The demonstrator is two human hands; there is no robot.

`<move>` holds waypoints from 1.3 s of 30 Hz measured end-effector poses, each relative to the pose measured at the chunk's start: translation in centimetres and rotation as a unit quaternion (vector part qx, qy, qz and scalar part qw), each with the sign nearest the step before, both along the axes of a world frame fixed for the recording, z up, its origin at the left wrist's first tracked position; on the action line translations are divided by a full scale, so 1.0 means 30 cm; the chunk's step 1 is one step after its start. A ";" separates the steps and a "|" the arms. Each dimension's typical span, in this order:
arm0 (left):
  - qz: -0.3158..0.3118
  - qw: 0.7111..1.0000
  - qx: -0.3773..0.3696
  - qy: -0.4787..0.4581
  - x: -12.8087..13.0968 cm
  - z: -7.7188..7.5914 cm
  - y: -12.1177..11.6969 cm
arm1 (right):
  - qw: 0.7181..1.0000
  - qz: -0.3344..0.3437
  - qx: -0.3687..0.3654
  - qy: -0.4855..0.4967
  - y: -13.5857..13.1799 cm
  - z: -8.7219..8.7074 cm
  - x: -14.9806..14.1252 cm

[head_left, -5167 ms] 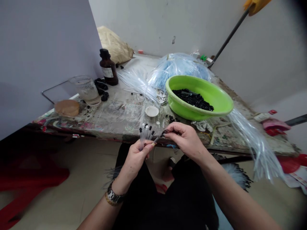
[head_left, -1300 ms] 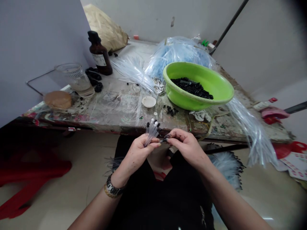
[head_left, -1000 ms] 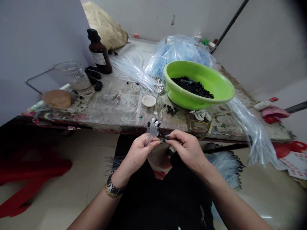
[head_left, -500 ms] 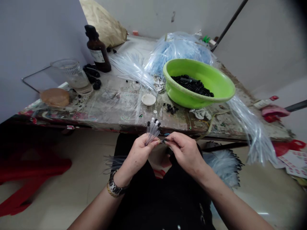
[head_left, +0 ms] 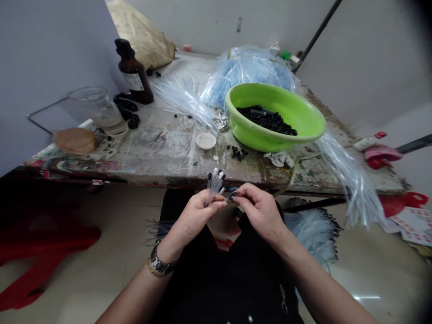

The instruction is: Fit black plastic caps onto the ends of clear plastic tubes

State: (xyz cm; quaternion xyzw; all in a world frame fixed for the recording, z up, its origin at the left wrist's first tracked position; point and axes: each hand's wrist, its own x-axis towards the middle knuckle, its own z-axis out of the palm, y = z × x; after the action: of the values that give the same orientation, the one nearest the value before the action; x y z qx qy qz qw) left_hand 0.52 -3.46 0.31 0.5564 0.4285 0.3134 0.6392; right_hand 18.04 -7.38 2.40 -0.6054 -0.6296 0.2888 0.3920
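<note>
Within our left hand (head_left: 194,218): tubes (head_left: 212,189), gripped.
Right hand (head_left: 261,210): we pinch a black piece (head_left: 232,196).
Bowl (head_left: 259,140): on the table (head_left: 151,150).

Black clothing (head_left: 232,283) covers the lap and legs, with a thin, pale, curving marking (head_left: 283,299) towards five o'clock and small, shiny round spots (head_left: 250,318) lower down, between five and six o'clock. Around the left wrist (head_left: 169,251), towards seven o'clock, sits a watch (head_left: 160,263) with a silvery metal link band and darker links among the bright ones, and just beside it, on the elbow side, a thin gold-coloured bracelet (head_left: 154,271). Both forearms are bare, and dark smudges mark the fingertips (head_left: 236,193) of the right hand (head_left: 265,211).
</note>
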 end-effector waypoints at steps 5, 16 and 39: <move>-0.030 0.994 0.086 0.059 -0.020 -0.009 0.016 | 0.999 -0.012 -0.038 0.036 -0.001 -0.004 0.012; -0.032 0.998 0.041 0.044 0.000 0.018 0.009 | 0.998 0.042 -0.014 0.034 -0.020 0.021 0.064; -0.036 0.999 0.018 0.030 0.085 0.098 -0.044 | 0.986 0.073 0.055 -0.137 -0.100 0.080 0.109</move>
State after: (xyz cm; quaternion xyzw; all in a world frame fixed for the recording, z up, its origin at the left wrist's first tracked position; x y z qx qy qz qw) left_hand 3.08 -4.79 3.25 0.5916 0.4213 0.2812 0.6272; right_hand 21.30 -10.39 4.80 -0.5694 -0.7348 0.1961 0.3121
